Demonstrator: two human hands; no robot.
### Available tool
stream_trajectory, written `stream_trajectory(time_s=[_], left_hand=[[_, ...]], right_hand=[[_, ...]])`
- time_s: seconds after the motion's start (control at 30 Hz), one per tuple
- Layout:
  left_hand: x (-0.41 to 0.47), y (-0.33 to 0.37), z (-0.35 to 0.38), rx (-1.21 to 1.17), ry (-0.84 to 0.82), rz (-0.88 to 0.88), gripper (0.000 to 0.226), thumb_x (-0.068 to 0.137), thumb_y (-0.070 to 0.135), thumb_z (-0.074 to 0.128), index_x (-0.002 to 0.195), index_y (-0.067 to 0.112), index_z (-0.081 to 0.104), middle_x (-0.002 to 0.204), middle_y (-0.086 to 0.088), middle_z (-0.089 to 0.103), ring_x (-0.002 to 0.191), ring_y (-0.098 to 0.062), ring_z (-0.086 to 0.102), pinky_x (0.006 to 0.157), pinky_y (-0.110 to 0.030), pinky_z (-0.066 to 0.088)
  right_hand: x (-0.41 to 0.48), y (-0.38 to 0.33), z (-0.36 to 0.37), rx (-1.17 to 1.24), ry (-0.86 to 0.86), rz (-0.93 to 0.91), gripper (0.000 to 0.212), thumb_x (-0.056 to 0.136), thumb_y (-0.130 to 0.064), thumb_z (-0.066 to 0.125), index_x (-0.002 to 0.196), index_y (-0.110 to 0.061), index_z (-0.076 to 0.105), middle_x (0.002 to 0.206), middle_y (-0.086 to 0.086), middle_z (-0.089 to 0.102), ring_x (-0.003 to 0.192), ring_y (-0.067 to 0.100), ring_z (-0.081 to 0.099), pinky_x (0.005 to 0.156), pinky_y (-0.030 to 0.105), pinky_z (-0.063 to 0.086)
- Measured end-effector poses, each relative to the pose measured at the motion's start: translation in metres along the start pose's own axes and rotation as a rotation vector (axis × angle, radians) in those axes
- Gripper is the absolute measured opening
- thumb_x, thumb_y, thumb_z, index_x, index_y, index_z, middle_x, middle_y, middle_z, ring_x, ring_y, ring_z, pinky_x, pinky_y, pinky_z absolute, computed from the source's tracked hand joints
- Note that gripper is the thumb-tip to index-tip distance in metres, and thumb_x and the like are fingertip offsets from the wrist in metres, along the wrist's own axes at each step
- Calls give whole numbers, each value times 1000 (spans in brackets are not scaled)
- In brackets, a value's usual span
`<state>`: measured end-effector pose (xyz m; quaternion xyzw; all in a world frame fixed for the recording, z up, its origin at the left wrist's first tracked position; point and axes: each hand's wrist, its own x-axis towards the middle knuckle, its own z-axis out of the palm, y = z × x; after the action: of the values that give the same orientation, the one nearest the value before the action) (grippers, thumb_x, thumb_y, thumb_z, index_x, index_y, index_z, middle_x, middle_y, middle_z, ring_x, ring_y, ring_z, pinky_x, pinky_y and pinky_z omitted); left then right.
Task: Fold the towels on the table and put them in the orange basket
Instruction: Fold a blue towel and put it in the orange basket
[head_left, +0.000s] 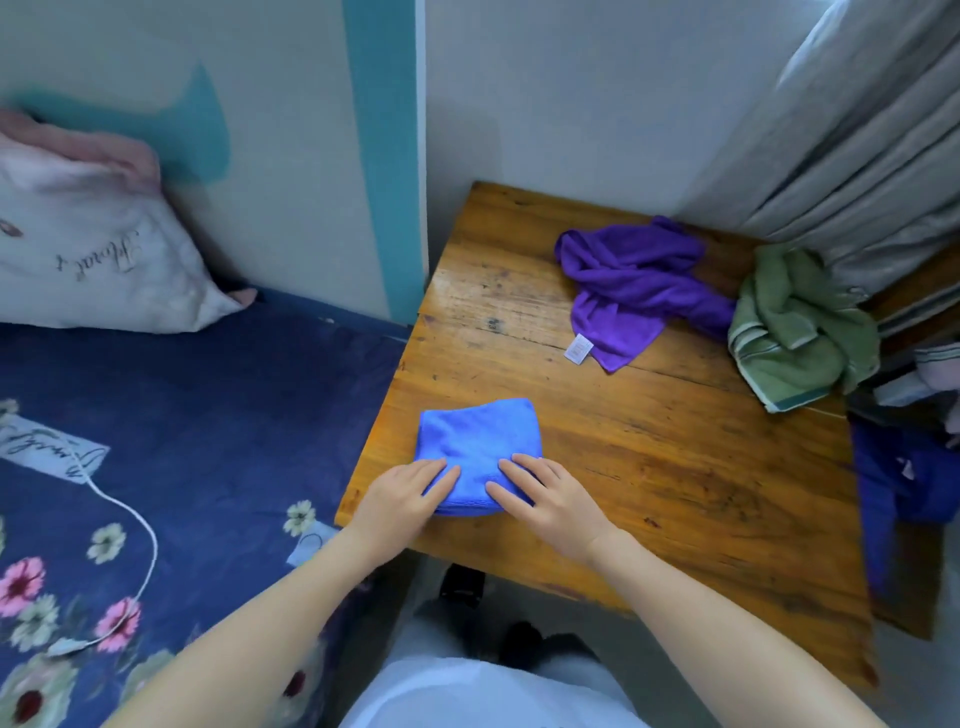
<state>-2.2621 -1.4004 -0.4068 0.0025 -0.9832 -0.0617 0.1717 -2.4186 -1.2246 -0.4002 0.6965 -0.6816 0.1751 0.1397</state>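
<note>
A blue towel (480, 441), folded into a small square, lies near the front left corner of the wooden table (649, 467). My left hand (402, 499) rests flat on its near left edge, fingers straight. My right hand (545, 499) presses its near right edge, fingers spread. A crumpled purple towel (634, 291) with a white label lies at the back of the table. A crumpled green towel (795, 327) sits at the table's right edge. No orange basket is in view.
A bed with a dark blue floral sheet (197, 441), a white pillow (88, 249) and a white cable (140, 525) stands left of the table. Grey curtains (872, 156) hang at the back right. Blue cloth (904, 478) hangs beside the table's right side.
</note>
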Motion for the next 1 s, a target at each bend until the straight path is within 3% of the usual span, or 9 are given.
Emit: stream_trajectory(time_s=[0.07, 0.23, 0.3, 0.43, 0.6, 0.7, 0.83, 0.93, 1.0], left_hand=[[12, -2, -20, 68, 61, 11, 36, 97, 5, 26, 100, 5, 62, 85, -12, 71, 72, -24, 69, 58, -28, 56], [0, 14, -74, 217, 127, -64, 26, 97, 7, 26, 103, 6, 52, 83, -12, 70, 64, -24, 67, 51, -29, 53], [-20, 31, -95, 279, 161, -147, 28, 96, 3, 25, 102, 6, 52, 83, -12, 71, 63, -24, 67, 50, -28, 53], [-81, 69, -124, 408, 208, -346, 26, 91, 1, 33, 105, 8, 53, 89, -12, 72, 71, -25, 70, 56, -28, 55], [-169, 116, -165, 485, 201, -596, 34, 77, 0, 37, 107, 9, 51, 90, -12, 72, 75, -25, 71, 59, -27, 57], [-224, 142, -188, 510, 216, -726, 37, 72, 4, 39, 107, 11, 50, 89, -11, 73, 76, -24, 71, 61, -28, 57], [-301, 168, -214, 562, 220, -881, 38, 72, 4, 39, 107, 12, 50, 91, -9, 73, 78, -22, 71, 62, -28, 57], [-362, 178, -234, 574, 225, -984, 38, 72, 5, 39, 107, 12, 50, 91, -8, 73, 77, -21, 71, 61, -27, 56], [-401, 181, -250, 574, 240, -1034, 38, 71, 5, 39, 107, 13, 50, 90, -7, 73, 76, -20, 71, 61, -26, 56]], right_hand=[[14, 7, -15, -20, 38, -40, 26, 99, -9, 29, 108, -16, 52, 100, 14, 71, 87, 30, 68, 73, 35, 57], [44, 6, -40, 15, 145, -219, 21, 96, -8, 39, 108, -16, 53, 100, 15, 70, 93, 28, 61, 71, 34, 55], [56, -7, -48, 50, 168, -316, 23, 96, -7, 38, 110, -16, 54, 102, 15, 70, 96, 28, 57, 73, 34, 54], [72, -52, -61, 128, 179, -504, 24, 97, -7, 35, 110, -15, 53, 103, 15, 70, 90, 30, 66, 72, 34, 55], [92, -133, -61, 212, 168, -729, 30, 97, -6, 28, 116, -14, 49, 109, 16, 66, 97, 30, 61, 73, 33, 55], [104, -192, -60, 298, 176, -844, 34, 84, -7, 45, 117, -15, 48, 111, 14, 65, 103, 26, 49, 71, 30, 55], [119, -276, -50, 370, 148, -1006, 47, 75, -3, 54, 119, -14, 47, 119, 14, 50, 105, 27, 48, 72, 30, 54], [131, -344, -38, 389, 123, -1090, 49, 74, -1, 47, 121, -13, 47, 117, 16, 57, 104, 28, 49, 71, 32, 54], [137, -390, -32, 408, 117, -1122, 49, 74, -1, 45, 121, -14, 46, 120, 14, 49, 104, 28, 48, 72, 31, 54]])
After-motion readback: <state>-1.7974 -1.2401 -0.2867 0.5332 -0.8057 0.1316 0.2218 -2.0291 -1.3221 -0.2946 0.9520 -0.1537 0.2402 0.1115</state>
